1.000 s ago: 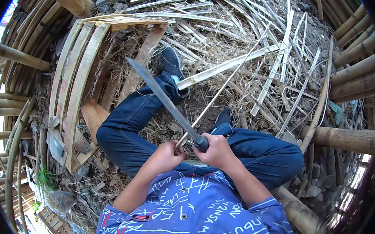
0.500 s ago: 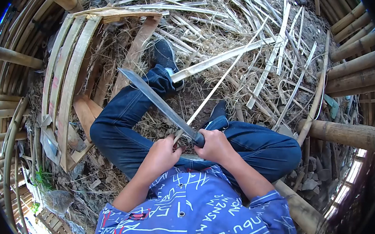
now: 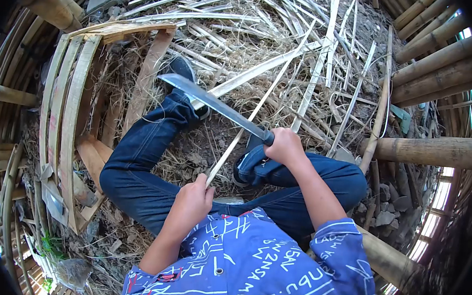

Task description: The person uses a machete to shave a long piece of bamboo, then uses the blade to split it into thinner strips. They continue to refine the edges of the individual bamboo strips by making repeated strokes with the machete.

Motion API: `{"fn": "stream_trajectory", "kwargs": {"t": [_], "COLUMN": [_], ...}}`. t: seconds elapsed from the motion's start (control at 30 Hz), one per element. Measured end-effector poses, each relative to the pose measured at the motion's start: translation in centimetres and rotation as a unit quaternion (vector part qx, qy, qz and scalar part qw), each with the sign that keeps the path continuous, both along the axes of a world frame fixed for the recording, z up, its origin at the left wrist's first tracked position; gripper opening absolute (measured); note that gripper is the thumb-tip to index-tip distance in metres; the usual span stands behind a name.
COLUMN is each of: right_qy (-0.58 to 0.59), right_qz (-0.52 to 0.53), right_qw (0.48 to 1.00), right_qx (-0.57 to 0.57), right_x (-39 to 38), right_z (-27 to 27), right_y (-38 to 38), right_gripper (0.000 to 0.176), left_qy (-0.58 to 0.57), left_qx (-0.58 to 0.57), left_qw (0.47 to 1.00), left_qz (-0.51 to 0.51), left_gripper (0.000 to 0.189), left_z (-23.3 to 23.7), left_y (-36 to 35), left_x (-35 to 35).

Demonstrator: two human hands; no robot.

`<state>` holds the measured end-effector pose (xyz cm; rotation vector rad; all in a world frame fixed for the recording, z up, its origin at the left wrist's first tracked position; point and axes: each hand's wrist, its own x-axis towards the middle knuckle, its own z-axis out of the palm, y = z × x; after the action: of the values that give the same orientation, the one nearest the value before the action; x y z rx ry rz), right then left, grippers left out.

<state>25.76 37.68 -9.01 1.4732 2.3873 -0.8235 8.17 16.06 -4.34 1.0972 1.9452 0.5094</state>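
My right hand is wrapped round the dark handle of a machete, its long blade pointing to the upper left. Closed on the near end of a long, thin bamboo strip is my left hand, low in front of the shirt. The strip runs up and away to the right. Near its handle, the blade crosses over the strip in this view. A wider bamboo slat slants between the feet and the pile, its lower end partly behind the blade.
Many split bamboo strips lie over straw and soil ahead. A wooden slatted crate stands at the left, near my bent leg. Thick bamboo poles reach in from the right, with stones below them.
My right hand and the machete have moved up and away from my left hand, along the strip. The left hand keeps its grip, slightly lower. The whole view has shifted a little.
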Motion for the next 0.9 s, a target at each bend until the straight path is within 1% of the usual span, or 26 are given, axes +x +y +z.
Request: {"fn": "stream_trajectory", "kwargs": {"t": [0.1,0.17,0.2,0.23,0.3,0.33,0.5,0.57,0.67,0.73,0.83,0.9], "right_qy": [0.001,-0.031,-0.033,-0.034,-0.071,-0.072,-0.061,-0.043,-0.063,-0.078,-0.065,-0.068], "right_qz": [-0.002,-0.073,-0.107,-0.103,-0.074,-0.075,-0.075,-0.07,-0.064,-0.051,-0.047,-0.044], "right_qw": [1.0,0.996,0.993,0.993,0.99,0.99,0.991,0.992,0.993,0.991,0.99,0.992], "right_qx": [0.03,0.041,0.042,0.052,0.095,0.098,0.093,0.1,0.081,0.095,0.112,0.1], "right_x": [0.1,0.6,1.1,1.5,2.2,1.9,0.7,0.4,0.3,0.2,0.4,0.6], "right_z": [-0.9,-1.4,-1.1,-1.4,-1.9,-1.7,-1.4,-2.6,-3.4,-3.6,-3.8,-3.7], "right_y": [1.2,3.6,4.7,5.8,7.0,7.5,8.6,9.2,9.7,10.0,10.3,10.5], "right_gripper": [0.024,0.028,0.033,0.036,0.033,0.033,0.03,0.03,0.031,0.031,0.03,0.03], "left_qy": [-0.018,-0.019,-0.016,-0.015,-0.007,-0.009,-0.05,-0.053,-0.06,-0.046,-0.041,-0.043], "left_qx": [0.012,-0.031,-0.024,-0.024,-0.042,-0.039,-0.054,-0.056,-0.072,-0.028,-0.03,-0.034], "left_qw": [1.0,0.999,0.999,0.999,0.999,0.999,0.997,0.997,0.995,0.998,0.999,0.998], "left_qz": [0.006,0.014,0.017,0.015,-0.009,-0.009,0.009,0.016,0.025,0.034,0.021,0.02], "left_gripper": [0.019,0.021,0.023,0.023,0.023,0.022,0.021,0.021,0.021,0.023,0.022,0.022], "left_z": [0.4,1.8,1.9,2.1,2.5,2.4,3.1,3.1,2.7,2.4,2.3,2.4], "left_y": [-0.1,-0.6,-1.1,-1.0,-0.7,-0.5,0.4,0.4,0.2,0.1,0.1,0.0], "left_x": [-0.4,-0.8,-0.7,-0.7,-0.5,-0.6,-0.7,-0.9,-1.0,-1.2,-1.4,-1.4]}}
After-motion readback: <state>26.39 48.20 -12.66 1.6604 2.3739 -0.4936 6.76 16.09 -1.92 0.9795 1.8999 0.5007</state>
